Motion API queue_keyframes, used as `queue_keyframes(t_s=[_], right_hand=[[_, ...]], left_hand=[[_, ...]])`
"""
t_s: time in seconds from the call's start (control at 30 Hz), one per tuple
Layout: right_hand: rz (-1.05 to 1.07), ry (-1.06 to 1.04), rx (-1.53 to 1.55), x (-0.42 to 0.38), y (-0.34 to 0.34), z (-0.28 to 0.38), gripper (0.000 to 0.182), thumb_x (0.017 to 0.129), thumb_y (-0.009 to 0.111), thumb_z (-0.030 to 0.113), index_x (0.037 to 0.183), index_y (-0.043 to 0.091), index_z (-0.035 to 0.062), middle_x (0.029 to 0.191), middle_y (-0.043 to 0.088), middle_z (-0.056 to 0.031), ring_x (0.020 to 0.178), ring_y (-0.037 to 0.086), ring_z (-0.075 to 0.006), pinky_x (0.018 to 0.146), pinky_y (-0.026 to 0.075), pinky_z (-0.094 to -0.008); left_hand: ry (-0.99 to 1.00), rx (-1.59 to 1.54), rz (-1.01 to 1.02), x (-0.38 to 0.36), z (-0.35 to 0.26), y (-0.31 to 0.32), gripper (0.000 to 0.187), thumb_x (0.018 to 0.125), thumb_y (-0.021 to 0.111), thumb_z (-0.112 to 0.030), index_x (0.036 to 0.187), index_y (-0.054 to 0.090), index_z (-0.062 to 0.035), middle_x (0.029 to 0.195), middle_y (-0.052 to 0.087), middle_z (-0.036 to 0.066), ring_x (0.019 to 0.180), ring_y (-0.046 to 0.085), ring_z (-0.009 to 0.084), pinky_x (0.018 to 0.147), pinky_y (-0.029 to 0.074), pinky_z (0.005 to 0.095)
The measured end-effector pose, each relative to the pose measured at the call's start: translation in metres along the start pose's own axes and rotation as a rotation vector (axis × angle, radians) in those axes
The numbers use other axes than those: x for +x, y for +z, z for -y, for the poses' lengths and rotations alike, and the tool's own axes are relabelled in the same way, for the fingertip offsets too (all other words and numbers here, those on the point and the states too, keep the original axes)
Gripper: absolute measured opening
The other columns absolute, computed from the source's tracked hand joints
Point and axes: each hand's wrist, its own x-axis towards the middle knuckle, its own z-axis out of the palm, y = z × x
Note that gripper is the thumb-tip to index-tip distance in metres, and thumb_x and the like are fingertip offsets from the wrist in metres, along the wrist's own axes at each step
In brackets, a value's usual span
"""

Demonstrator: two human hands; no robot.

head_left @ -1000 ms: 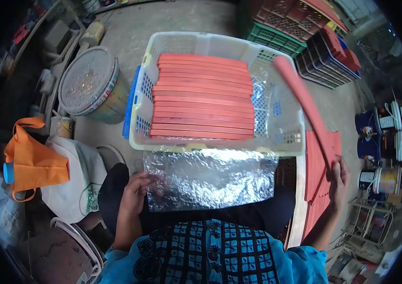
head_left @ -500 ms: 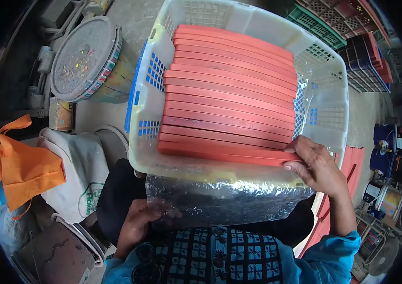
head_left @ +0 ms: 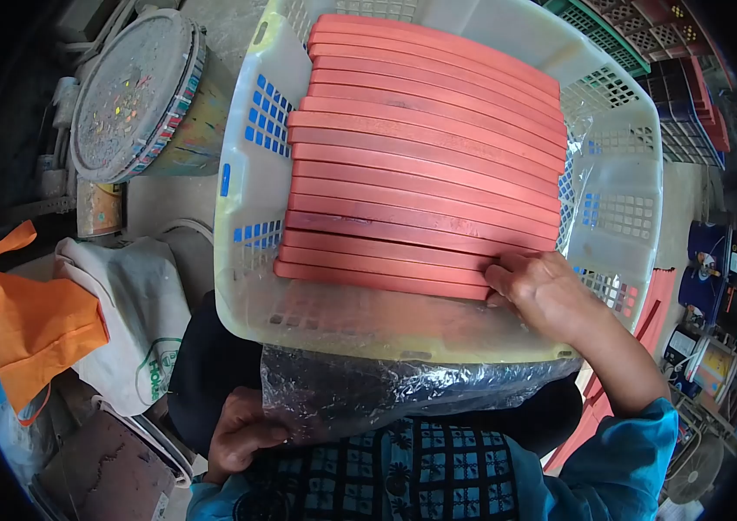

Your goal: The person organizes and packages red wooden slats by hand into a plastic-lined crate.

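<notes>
A row of long red bars point(head_left: 420, 165), packed side by side, lies inside a white plastic basket point(head_left: 238, 304) in front of me. My right hand point(head_left: 546, 291) is closed around the right end of the bar nearest me, covering that end. Clear plastic sheeting point(head_left: 403, 391) hangs over the basket's near rim onto my lap. Low on the left, my left hand point(head_left: 242, 434) pinches the sheeting's left edge between thumb and fingers.
Left of the basket stand a paint-stained lidded bucket point(head_left: 138, 95), an orange bag point(head_left: 42, 313) and a white cloth bag point(head_left: 134, 321). More red pieces point(head_left: 646, 339) lie on the floor at right. Stacked crates point(head_left: 681, 104) stand at the far right.
My right hand has shifted left and inward along the near bar, whose front edge now sits farther from the basket's near rim. My left hand is slightly lower, still on the sheeting. The view has shifted.
</notes>
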Motion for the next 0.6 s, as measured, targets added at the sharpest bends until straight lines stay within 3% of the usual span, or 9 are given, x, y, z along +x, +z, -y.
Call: queue_keyframes(t_s=[0.17,0.27,0.37,0.43,0.5,0.53,0.6], right_hand=[[0.004,0.008,-0.01,0.003,0.003,0.0,0.021,0.077,0.061,0.015,0.092,0.061,0.0015,0.08,0.063,-0.0117,0.073,0.062,-0.0313,0.062,0.049,-0.0413],[0.024,0.079,0.077,-0.006,-0.007,-0.001,0.018,0.075,0.066,0.014,0.085,0.061,0.0001,0.082,0.062,-0.0147,0.074,0.062,-0.0326,0.062,0.048,-0.0401],[-0.484,0.163,0.268,-0.039,-0.035,0.003,0.019,0.076,0.067,0.013,0.09,0.063,-0.0004,0.085,0.064,-0.0159,0.074,0.063,-0.0305,0.065,0.049,-0.0381],[-0.657,0.418,0.446,-0.077,-0.05,0.015,0.02,0.08,0.068,0.015,0.088,0.062,-0.0023,0.077,0.063,-0.0122,0.067,0.061,-0.0208,0.062,0.048,-0.031],[-0.744,0.6,0.598,-0.122,-0.047,0.023,0.022,0.084,0.065,0.018,0.085,0.062,-0.0044,0.072,0.063,-0.0105,0.063,0.06,-0.0158,0.059,0.047,-0.0286],[-0.736,0.629,0.739,-0.143,-0.04,0.026,0.024,0.084,0.064,0.019,0.084,0.062,-0.0049,0.071,0.063,-0.0102,0.062,0.06,-0.0153,0.058,0.047,-0.028],[-0.698,0.673,1.029,-0.181,-0.015,0.031,0.026,0.086,0.063,0.02,0.083,0.063,-0.0059,0.069,0.063,-0.0096,0.062,0.059,-0.0142,0.057,0.048,-0.027]], left_hand=[[-0.125,0.054,-0.03,0.003,-0.016,0.018,0.036,0.064,0.054,-0.011,0.093,0.065,0.0068,0.095,0.066,0.018,0.088,0.063,0.0274,0.083,0.045,0.0306],[-0.166,0.087,-0.02,0.0,-0.018,0.023,0.035,0.066,0.054,-0.009,0.095,0.064,0.0067,0.096,0.066,0.018,0.089,0.063,0.028,0.085,0.044,0.0319],[-0.159,-0.011,0.009,-0.004,-0.018,0.027,0.034,0.068,0.053,-0.008,0.095,0.064,0.0088,0.095,0.066,0.019,0.089,0.064,0.0284,0.086,0.045,0.0334],[-0.089,-0.085,0.078,-0.008,-0.015,0.023,0.033,0.069,0.052,-0.008,0.094,0.063,0.0109,0.095,0.066,0.021,0.09,0.063,0.0296,0.085,0.045,0.0347],[0.042,-0.133,0.181,-0.009,-0.007,0.013,0.034,0.071,0.051,-0.008,0.094,0.062,0.0132,0.095,0.065,0.024,0.09,0.063,0.0317,0.084,0.045,0.0363],[0.111,-0.19,0.314,-0.003,-0.007,0.012,0.032,0.077,0.049,-0.012,0.089,0.062,0.0145,0.09,0.064,0.028,0.089,0.063,0.0364,0.081,0.047,0.0404],[0.152,-0.274,0.385,0.002,-0.013,0.009,0.033,0.08,0.049,-0.016,0.087,0.063,0.0134,0.089,0.063,0.029,0.089,0.062,0.0389,0.078,0.048,0.0436]])
